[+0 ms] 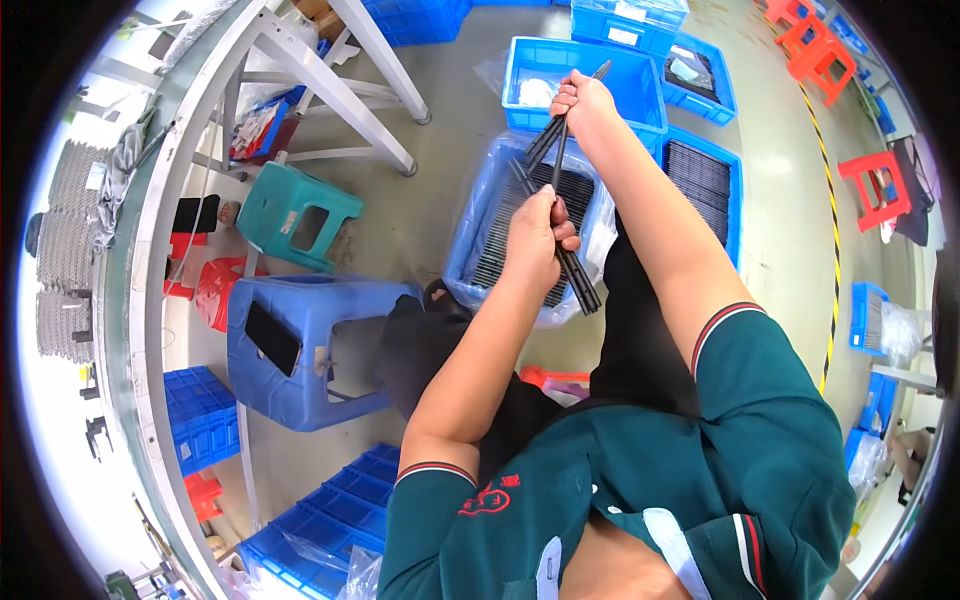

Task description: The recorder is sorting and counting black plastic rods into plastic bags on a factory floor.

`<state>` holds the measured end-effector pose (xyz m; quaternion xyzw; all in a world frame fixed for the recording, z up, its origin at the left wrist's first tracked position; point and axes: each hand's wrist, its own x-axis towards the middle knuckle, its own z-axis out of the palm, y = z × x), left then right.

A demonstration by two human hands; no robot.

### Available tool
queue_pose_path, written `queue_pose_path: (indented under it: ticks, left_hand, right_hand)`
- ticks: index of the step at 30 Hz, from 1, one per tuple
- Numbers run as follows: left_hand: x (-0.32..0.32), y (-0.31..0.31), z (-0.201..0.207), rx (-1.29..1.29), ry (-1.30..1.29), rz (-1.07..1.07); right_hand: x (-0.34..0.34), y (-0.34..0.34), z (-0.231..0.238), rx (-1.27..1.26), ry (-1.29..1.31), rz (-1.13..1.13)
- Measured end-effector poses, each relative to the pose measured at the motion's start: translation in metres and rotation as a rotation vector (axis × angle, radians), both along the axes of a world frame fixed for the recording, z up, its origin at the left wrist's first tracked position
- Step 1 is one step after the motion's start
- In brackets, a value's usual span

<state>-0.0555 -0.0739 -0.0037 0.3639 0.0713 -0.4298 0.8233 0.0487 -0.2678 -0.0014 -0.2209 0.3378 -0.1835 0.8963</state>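
Observation:
My left hand (540, 235) is closed around a bundle of thin black strips (577, 282) that slants down to the right below it. Farther out, my right hand (583, 98) is closed on more black strips (541, 146), whose tips poke out above the fist. A single thin strip runs between the two hands. Beneath them stands a blue bin (455, 265) lined with clear plastic, with rows of black strips (493, 250) inside. My hands and forearms cover part of it.
Beyond is a blue crate (585, 58) with a whitish item in it. At right, another blue crate (738, 205) holds dark strips. To the left stand a blue stool (290, 400) bearing a black phone (272, 338), a green stool (285, 215) and a metal table leg (340, 80).

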Motion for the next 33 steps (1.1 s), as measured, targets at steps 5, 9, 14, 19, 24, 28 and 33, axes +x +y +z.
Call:
queue_pose_path:
  ticks: [5, 9, 14, 19, 24, 28, 33]
  left_hand:
    - [0.009, -0.002, 0.003, 0.003, 0.003, 0.004]
    - [0.019, -0.002, 0.004, -0.047, 0.023, -0.014]
    - [0.02, -0.01, 0.005, 0.025, 0.074, -0.207]
    - [0.02, 0.004, 0.0, -0.121, 0.071, -0.199]
    - [0.0, -0.012, 0.007, -0.042, 0.013, -0.098]
    - [-0.001, -0.018, 0.011, -0.003, 0.018, -0.037]
    - [0.003, -0.028, 0.012, 0.02, -0.02, -0.057]
  right_hand:
    - [0.013, -0.005, -0.011, 0.056, -0.033, 0.018]
    - [0.025, -0.006, -0.01, 0.068, -0.065, 0.014]
    - [0.019, -0.037, -0.007, 0.036, -0.274, 0.149]
    - [0.019, 0.015, 0.002, 0.049, -0.181, 0.089]
    - [-0.003, -0.01, -0.004, 0.058, -0.057, 0.013]
    - [0.004, -0.018, -0.012, 0.093, -0.076, 0.01]
    - [0.016, -0.028, -0.035, 0.084, -0.225, -0.032]
